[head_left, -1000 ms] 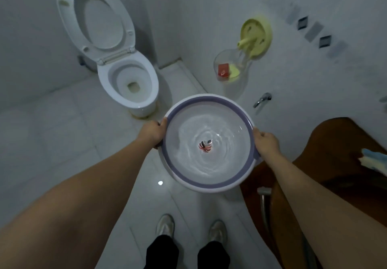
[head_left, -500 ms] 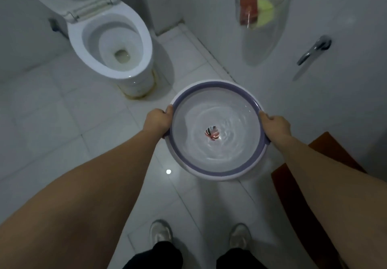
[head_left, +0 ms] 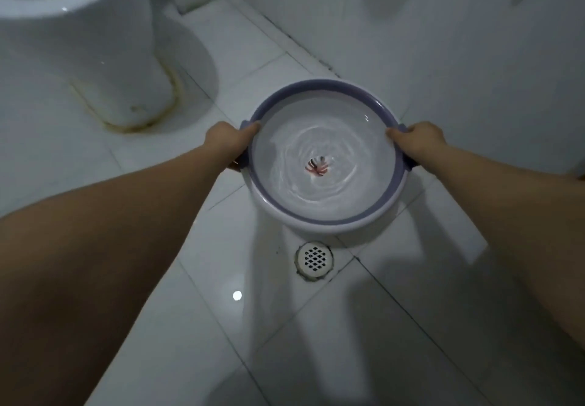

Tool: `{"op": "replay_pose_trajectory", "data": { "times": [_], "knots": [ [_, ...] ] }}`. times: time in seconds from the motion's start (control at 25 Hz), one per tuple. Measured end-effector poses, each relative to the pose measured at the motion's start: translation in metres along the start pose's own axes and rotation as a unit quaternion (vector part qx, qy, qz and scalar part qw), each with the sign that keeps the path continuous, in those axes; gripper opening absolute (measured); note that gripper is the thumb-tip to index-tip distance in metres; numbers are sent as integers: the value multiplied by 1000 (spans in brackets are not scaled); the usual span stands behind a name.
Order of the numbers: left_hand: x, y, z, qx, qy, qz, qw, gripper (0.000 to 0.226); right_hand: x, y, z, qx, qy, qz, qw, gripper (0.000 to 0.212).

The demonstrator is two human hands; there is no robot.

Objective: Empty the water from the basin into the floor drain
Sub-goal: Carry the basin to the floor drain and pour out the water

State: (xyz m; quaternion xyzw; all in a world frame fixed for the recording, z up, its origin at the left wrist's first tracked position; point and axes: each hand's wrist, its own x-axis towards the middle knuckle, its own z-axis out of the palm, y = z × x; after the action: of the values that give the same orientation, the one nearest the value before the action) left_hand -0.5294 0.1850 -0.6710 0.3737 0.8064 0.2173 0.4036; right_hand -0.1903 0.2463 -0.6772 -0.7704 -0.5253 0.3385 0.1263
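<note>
A round white basin (head_left: 329, 219) with a purple rim holds rippling water, with a small red and dark mark at its bottom. It hangs level, low over the white tiled floor. My left hand (head_left: 229, 146) grips its left rim and my right hand (head_left: 418, 143) grips its right rim. The round floor drain (head_left: 314, 259) with a white grille lies in the tiles just in front of the basin's near edge, uncovered.
The white toilet base (head_left: 95, 57) stands at the upper left, with yellowish stains around its foot. A white tiled wall (head_left: 459, 41) runs along the right, close behind the basin. Open floor tiles lie near me.
The basin has come down close to the floor and the view has tilted downward. The floor drain has come into view; the feet, toilet bowl and wall fittings have left the frame.
</note>
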Motion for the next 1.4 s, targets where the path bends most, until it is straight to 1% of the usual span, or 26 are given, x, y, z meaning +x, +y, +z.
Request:
{"op": "replay_pose_trajectory", "data": {
  "times": [0.12, 0.24, 0.4, 0.52, 0.64, 1.04, 1.4],
  "knots": [
    [22, -8, 21, 7, -13, 23, 1000, 54, 22, 17, 10, -6, 24, -21, 999, 61],
    [34, -14, 39, 6, 7, 40, 999, 53, 31, 33, 19, -43, 58, -34, 997, 63],
    [23, -24, 53, 31, 11, 22, 999, 38, 19, 43, 19, -36, 52, -28, 998, 60],
    [13, -38, 60, 48, -4, 5, 999, 43, 13, 51, 19, -55, 39, -35, 997, 61],
    [2, -42, 57, 72, -20, 20, 997, 46, 3, 58, 22, -57, 26, -33, 997, 60],
    [-16, -43, 38, 61, -76, 6, 995, 54, -18, 52, 28, -62, -30, -38, 997, 54],
    [-16, -48, 40, 74, -80, 1, 994, 49, -21, 54, 35, -76, -31, -38, 996, 51]
  ]
}}
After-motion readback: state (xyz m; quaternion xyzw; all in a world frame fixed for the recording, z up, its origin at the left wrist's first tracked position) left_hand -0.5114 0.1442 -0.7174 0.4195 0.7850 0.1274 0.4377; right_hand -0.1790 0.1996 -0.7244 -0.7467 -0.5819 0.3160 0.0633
